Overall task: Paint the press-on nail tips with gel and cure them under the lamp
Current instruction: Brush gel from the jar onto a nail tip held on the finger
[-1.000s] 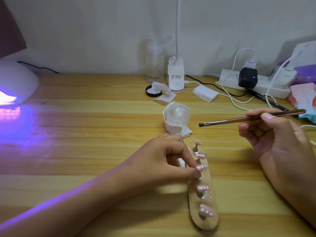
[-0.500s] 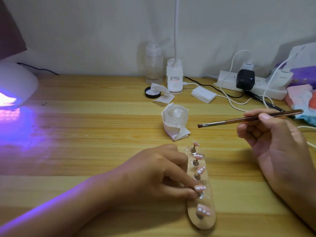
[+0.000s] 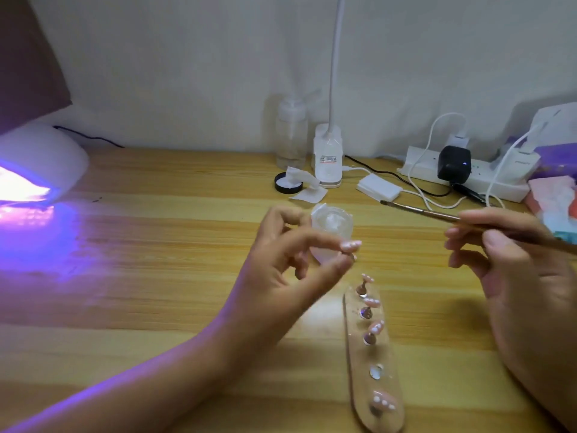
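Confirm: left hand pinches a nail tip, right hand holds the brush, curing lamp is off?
No. The curing lamp is on, glowing purple, per the head view. The left hand does pinch a nail tip; the right hand holds the brush.

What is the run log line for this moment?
left hand: pinches nail tip | right hand: holds brush | holder: one socket empty

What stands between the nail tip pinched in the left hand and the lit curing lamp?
Nothing visible. The left hand holds the nail tip over the table, and only tabletop lies between it and the lamp. The jar sits behind the hand, off that path.
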{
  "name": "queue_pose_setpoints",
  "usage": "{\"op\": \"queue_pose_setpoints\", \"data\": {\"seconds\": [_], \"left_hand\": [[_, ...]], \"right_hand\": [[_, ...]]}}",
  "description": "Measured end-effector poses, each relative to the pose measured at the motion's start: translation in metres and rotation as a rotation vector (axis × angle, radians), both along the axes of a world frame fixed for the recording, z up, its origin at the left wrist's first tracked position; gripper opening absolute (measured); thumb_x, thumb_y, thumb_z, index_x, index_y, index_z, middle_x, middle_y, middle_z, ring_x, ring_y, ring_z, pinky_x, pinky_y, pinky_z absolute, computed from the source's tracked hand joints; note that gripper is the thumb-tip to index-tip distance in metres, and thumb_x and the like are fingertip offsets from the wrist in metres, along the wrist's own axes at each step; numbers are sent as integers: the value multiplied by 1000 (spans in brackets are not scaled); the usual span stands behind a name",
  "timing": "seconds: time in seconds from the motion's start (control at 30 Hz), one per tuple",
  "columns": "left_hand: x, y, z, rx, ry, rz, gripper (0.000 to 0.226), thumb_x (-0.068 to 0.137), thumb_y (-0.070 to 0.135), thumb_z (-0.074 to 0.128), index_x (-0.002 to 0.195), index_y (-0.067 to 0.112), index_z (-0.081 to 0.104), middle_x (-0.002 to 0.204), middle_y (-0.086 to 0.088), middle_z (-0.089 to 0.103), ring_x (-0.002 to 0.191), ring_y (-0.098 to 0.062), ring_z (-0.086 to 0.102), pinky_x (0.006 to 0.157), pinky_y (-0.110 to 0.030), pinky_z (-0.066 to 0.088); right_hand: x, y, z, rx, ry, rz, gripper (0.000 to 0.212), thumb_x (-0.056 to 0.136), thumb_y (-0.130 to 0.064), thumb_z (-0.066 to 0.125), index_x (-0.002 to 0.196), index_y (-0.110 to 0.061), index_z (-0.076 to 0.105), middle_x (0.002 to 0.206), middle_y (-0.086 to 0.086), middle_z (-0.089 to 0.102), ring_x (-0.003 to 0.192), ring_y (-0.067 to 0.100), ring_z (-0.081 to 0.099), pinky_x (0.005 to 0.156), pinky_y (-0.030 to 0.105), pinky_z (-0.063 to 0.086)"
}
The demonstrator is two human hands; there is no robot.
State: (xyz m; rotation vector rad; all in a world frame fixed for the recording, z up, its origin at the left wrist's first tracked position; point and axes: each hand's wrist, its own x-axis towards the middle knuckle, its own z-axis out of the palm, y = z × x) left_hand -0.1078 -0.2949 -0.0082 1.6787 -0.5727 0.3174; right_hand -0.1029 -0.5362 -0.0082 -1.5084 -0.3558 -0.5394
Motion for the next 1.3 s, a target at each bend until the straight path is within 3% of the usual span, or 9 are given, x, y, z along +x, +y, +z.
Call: {"op": "queue_pose_setpoints", "data": {"seconds": [0.13,0.2,0.3,0.4,0.57,0.87,1.03,1.17,1.3], "left_hand": [[16,1,1,-364,583,91,9,74,38,74,81,37,70,102,9,60,66,0,57,63,-14,47],[23,2,4,-545,725,23,4,85,30,66,89,30,66,95,9,62,66,-6,62,56,-18,50],[29,4,6,-653,812,-99,6,98,27,52,102,23,53,124,-6,58,79,-21,72,59,-25,57],[32,5,9,-640,848,-261,6,103,29,42,109,27,45,138,-13,52,101,-41,68,79,-42,60],[33,8,12,-530,850,-368,10,104,31,37,106,22,41,141,-2,53,107,-42,65,92,-50,53],[32,3,3,-457,738,-332,26,87,35,49,105,16,46,134,10,59,105,-37,68,91,-44,55],[31,4,-1,-438,721,-342,22,93,38,52,103,19,48,133,14,59,107,-35,67,91,-40,55],[31,5,-1,-446,734,-333,23,90,35,50,105,18,46,134,12,59,108,-35,66,93,-42,54],[31,5,0,-471,766,-325,23,92,35,56,104,19,46,132,2,60,108,-35,67,91,-44,55]], "right_hand": [[-3,3,12,-184,-93,-20,17,95,-41,59,106,-30,66,94,-3,68,90,20,64,75,26,52],[-3,4,23,-317,-126,-4,18,95,-46,57,108,-36,65,92,-8,69,89,15,67,79,21,52],[5,11,42,-477,-157,13,18,97,-44,54,108,-33,63,90,-12,69,89,12,69,82,16,52],[21,23,57,-599,-170,13,14,96,-31,54,105,-25,63,84,-10,69,86,9,69,79,16,53],[38,45,54,-696,-179,-9,19,95,-31,53,101,-17,64,84,-6,67,79,13,67,71,29,53],[43,47,31,-893,-381,-48,23,95,-25,51,100,-11,68,81,-2,66,72,11,60,63,33,51],[41,47,29,-911,-314,-24,25,94,-29,48,99,-14,66,79,-2,64,71,13,59,60,37,52],[39,46,34,-862,-244,16,16,93,-35,46,96,-27,60,79,-11,62,73,10,58,63,29,48],[38,32,45,-832,-248,43,23,93,-31,48,99,-17,64,85,-9,64,80,11,63,70,26,51]]}}
